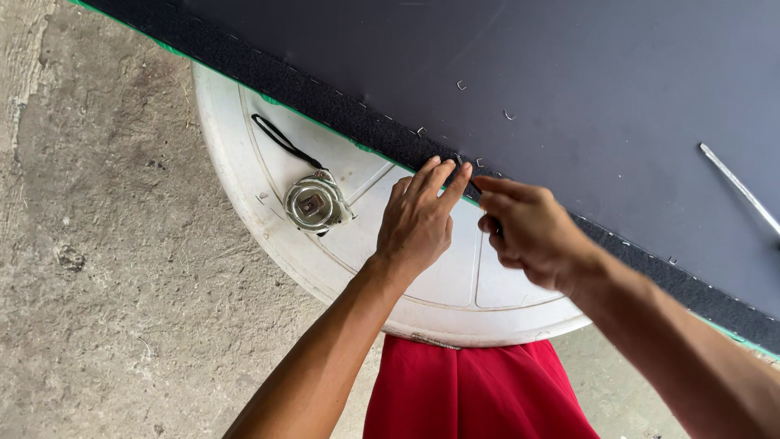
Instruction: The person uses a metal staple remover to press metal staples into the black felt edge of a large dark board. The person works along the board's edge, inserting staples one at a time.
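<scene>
The left hand [418, 218] lies flat with its fingers extended and held close together, the fingertips pressing down on the dark fabric strip [325, 99] that runs along the edge of the dark panel [520, 73]. The right hand [528, 230] is just beside it, curled into a loose fist with the forefinger stretched out along the same strip; a small dark item appears to be gripped inside the curled fingers, but what it is cannot be told. The two hands nearly touch at the fingertips, both at the strip's inner edge. The strip is fixed along the panel's border by a row of small metal staples, and a thin green edge shows beneath it. Several loose staples [461, 84] lie scattered on the panel surface near the hands. The panel rests across a round white table [244, 179], which shows below the strip. On that white surface, to the left of the left hand and apart from it, sits a chrome tape measure [315, 203] with a black wrist cord. A slim metal rod [739, 189] lies on the panel at the far right, well apart from both hands. Red fabric [479, 390] shows below the table, and a bare concrete floor [97, 244] lies to the left.
</scene>
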